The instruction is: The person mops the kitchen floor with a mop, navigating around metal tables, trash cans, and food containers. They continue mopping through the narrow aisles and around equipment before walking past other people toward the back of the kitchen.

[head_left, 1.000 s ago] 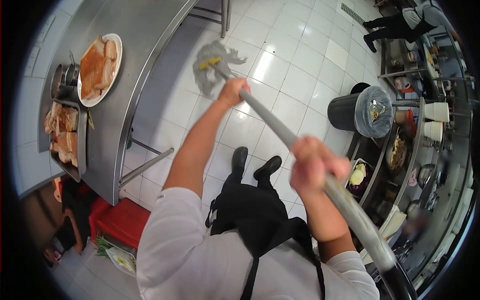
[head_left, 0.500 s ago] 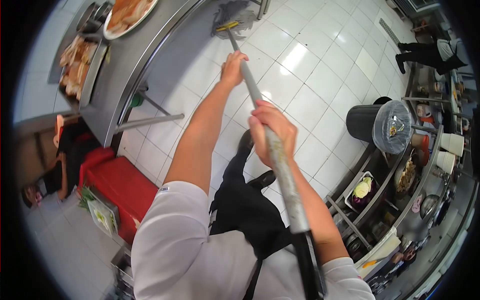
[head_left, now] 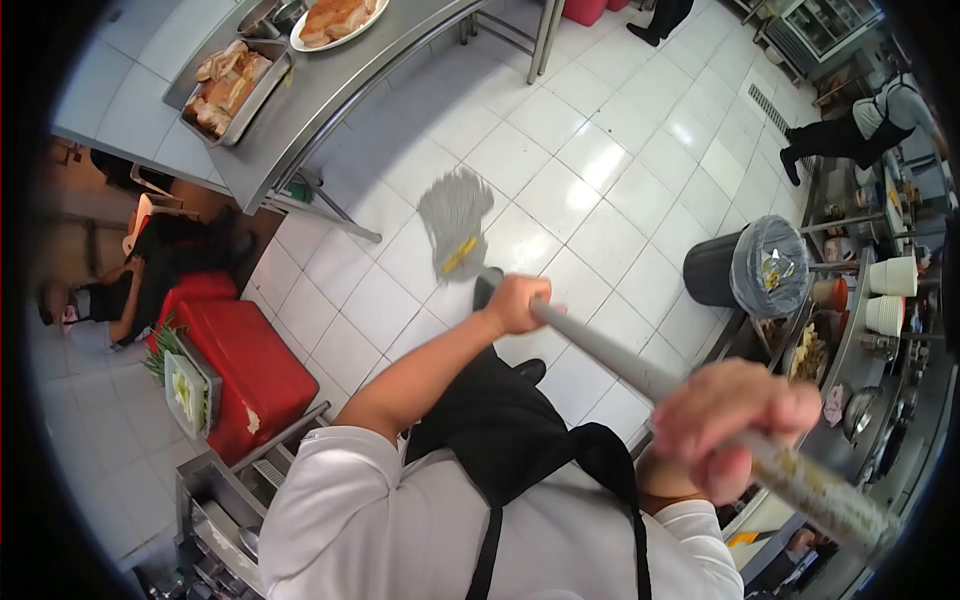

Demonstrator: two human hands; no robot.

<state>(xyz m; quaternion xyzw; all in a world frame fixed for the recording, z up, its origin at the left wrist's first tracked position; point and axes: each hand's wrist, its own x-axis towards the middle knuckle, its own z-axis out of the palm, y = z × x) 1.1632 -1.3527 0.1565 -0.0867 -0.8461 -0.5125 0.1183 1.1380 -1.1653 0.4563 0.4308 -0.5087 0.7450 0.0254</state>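
A mop runs slantwise across the head view. Its grey strands lie spread on the white tiles, with a yellow clamp where they join the pole. My left hand is closed round the lower pole, just above my shoe. Higher up, near the pole's end at the lower right, my right hand grips it too, slightly blurred by motion. The mop head rests left of my feet, close to a leg of the steel table.
A steel table at upper left bears a tray of meat and a plate of meat. A red box stands at left, near a person. At right are a lined bin, loaded shelves and another person.
The mop head has come nearer, from beside the far table leg to near my feet. My left hand moved down the view; my right hand swung right, tilting the pole.
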